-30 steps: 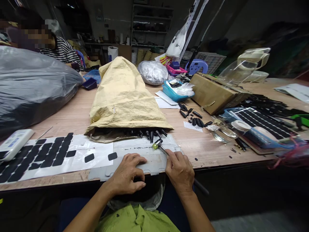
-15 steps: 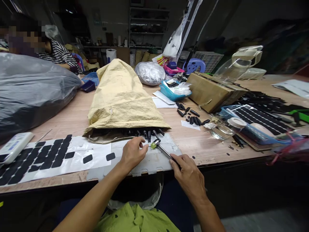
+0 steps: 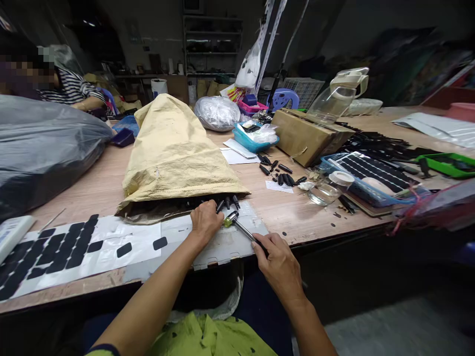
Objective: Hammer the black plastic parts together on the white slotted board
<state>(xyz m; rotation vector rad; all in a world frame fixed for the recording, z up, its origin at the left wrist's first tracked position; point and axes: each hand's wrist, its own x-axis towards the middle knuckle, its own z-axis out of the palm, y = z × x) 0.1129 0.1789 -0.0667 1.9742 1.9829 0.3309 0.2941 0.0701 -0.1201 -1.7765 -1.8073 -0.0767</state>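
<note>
My right hand [image 3: 278, 264] is wrapped round the dark grip of a small hammer [image 3: 243, 229]. Its shaft is bare metal, and the head, with a yellow-green face, lies over the grey sheet [image 3: 215, 249] at the table edge. Beside that head, my left hand [image 3: 207, 220] is at the mouth of a tan woven sack [image 3: 178, 148], its fingers curled on a black tube-shaped part [image 3: 220, 206]. The fingertips are partly hidden. More black parts [image 3: 236, 201] poke out from under the sack's hem, and the sack's inside is dark.
To the left are a grey plastic bag [image 3: 48, 148], a white box-shaped device [image 3: 15, 237] and a sheet of black stickers [image 3: 70, 247]. Loose black parts [image 3: 285, 179], a carton [image 3: 308, 138], a clear jar [image 3: 326, 190] and a blue basket [image 3: 356, 185] stand right. A co-worker [image 3: 70, 84] sits back left.
My left hand has moved forward to the black parts at the sack's mouth and its fingers have closed. The right hand keeps the hammer. The whole view has shifted slightly.
</note>
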